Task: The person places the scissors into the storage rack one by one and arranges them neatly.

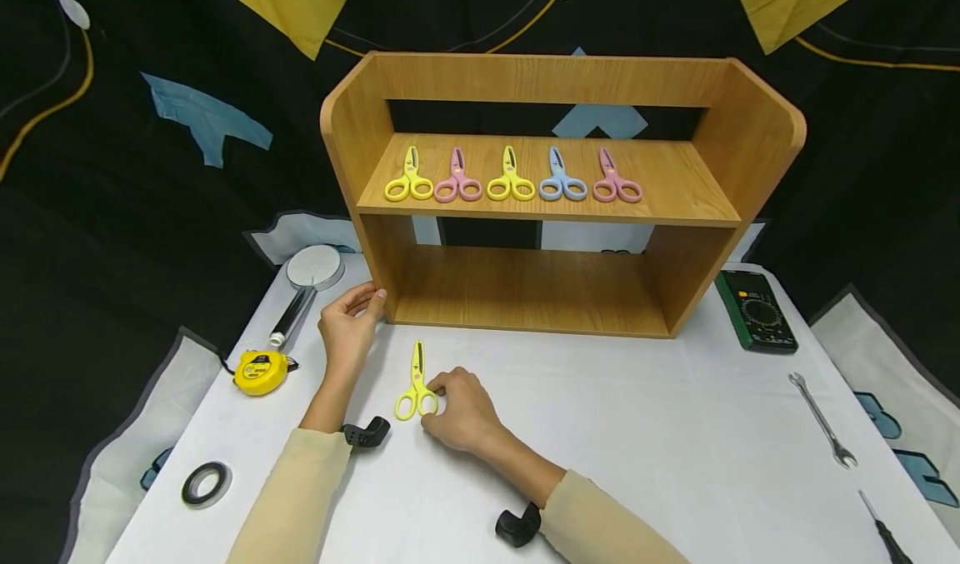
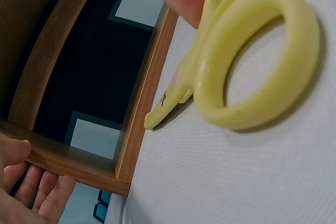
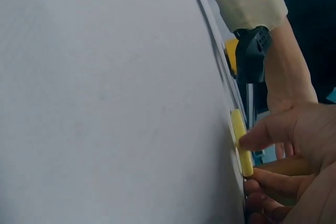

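Note:
A pair of yellow scissors (image 1: pixel 416 381) lies closed on the white table, blades pointing at the wooden shelf unit (image 1: pixel 525 289). My right hand (image 1: pixel 442 401) pinches its handle loops; in the right wrist view the fingertips (image 3: pixel 257 137) close on the yellow handle (image 3: pixel 239 140). My left hand (image 1: pixel 360 306) rests with relaxed fingers against the unit's lower left front corner. In the left wrist view the scissors (image 2: pixel 252 72) fill the frame, with the left fingers (image 2: pixel 37 198) beside the wooden edge (image 2: pixel 147 93). Several yellow, pink and blue scissors (image 1: pixel 510 177) lie in a row on the upper shelf.
Left of the unit lie a shower head (image 1: pixel 315 266), a yellow tape measure (image 1: pixel 260 371) and a roll of black tape (image 1: pixel 205 483). On the right are a green multimeter (image 1: pixel 756 310), a wrench (image 1: pixel 822 421) and a screwdriver (image 1: pixel 885 531). A dark backdrop hangs behind.

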`<state>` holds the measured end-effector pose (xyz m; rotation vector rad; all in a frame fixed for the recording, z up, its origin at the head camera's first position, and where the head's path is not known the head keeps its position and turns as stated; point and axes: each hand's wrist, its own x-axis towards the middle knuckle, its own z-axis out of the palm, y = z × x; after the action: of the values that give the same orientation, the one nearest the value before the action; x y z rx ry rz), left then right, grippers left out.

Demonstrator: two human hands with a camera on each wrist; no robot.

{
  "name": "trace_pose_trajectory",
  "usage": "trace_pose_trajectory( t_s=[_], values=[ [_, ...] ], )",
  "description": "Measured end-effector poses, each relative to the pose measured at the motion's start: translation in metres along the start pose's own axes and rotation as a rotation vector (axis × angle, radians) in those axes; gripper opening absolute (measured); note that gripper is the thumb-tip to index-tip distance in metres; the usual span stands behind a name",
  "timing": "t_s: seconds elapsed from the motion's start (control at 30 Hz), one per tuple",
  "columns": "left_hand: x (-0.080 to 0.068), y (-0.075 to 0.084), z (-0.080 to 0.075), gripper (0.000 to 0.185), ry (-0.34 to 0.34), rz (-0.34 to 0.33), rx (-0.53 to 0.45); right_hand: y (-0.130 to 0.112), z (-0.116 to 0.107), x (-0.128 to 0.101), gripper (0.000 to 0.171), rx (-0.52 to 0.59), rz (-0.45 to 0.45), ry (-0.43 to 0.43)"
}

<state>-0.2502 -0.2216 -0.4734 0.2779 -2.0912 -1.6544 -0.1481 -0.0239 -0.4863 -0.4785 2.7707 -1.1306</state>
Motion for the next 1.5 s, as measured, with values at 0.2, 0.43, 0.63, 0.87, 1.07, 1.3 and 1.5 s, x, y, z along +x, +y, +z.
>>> trace_pose_trajectory(
  t_s=[0.2,0.43,0.63,0.87,1.07,1.3,1.5],
  values=[
    [0.0,-0.001,0.002,0.028,0.0,0.008,0.014,0.0,-0.002,0.001,0.044,-0.014,-0.002,0.027],
    [-0.001,-0.001,0.003,0.028,0.0,-0.005,-0.009,0.004,-0.014,0.001,0.031,0.111,0.022,0.015],
    [-0.002,-0.003,0.002,0.028,-0.007,0.006,-0.041,0.009,-0.047,-0.009,0.033,0.32,0.048,-0.053],
    [-0.002,0.004,0.001,0.028,-0.013,-0.029,-0.06,0.007,-0.121,-0.035,0.034,0.393,-0.019,-0.047],
    [-0.013,0.028,0.0,0.028,-0.036,-0.032,-0.06,0.003,-0.203,-0.062,0.034,0.444,-0.09,0.051],
    [0.0,0.0,0.001,0.03,-0.009,-0.025,-0.065,0.006,-0.304,-0.067,0.041,0.241,-0.025,0.266],
    [0.001,0.0,0.0,0.032,-0.016,-0.041,-0.072,0.025,-0.358,-0.038,0.051,0.09,0.094,0.38]
  ],
)
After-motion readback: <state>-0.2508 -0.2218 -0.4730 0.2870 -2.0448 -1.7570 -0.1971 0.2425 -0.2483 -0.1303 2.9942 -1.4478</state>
